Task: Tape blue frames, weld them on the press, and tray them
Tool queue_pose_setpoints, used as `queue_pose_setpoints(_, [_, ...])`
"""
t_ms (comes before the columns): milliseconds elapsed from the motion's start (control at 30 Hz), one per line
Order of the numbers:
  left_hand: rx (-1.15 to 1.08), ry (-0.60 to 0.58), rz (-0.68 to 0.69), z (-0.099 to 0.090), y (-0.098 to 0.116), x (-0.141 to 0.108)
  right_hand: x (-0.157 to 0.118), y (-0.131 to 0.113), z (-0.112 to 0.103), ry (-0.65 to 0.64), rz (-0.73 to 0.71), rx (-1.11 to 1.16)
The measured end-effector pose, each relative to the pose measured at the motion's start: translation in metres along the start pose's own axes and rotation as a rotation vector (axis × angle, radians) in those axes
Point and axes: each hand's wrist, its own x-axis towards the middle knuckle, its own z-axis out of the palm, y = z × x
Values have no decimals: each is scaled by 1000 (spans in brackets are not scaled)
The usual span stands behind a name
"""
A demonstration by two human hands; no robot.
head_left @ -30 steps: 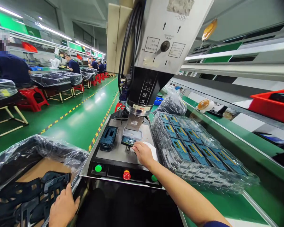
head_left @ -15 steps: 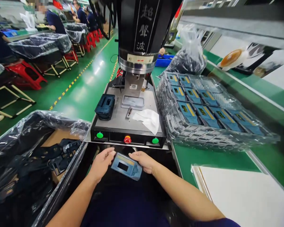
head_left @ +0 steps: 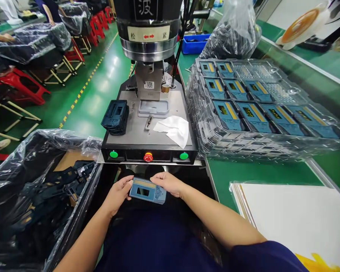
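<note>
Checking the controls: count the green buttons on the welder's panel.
2: a green button left of the red button, a green button right of it.

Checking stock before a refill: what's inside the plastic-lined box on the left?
The box holds dark frames piled over cardboard; anything lower is hidden by the pile and the plastic liner.

Ahead of me, the black machine head [head_left: 145, 6] reads 波; the cream label [head_left: 148, 34] below shows 松 beside a red double arrow.

Green workbench [head_left: 260, 173], stacked plastic trays [head_left: 215, 145] of blue cases [head_left: 228, 115], pile of white sheets [head_left: 289, 223]
</note>
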Motion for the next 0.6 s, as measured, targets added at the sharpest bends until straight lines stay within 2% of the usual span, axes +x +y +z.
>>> queue_pose_setpoints(433, [-8,-2,-3,-2,-7,5,-2,0,-5,26,-98,-181])
queue_pose_setpoints(600, [1,-12,2,0,-9,4,1,6,-8,107,-131,-417])
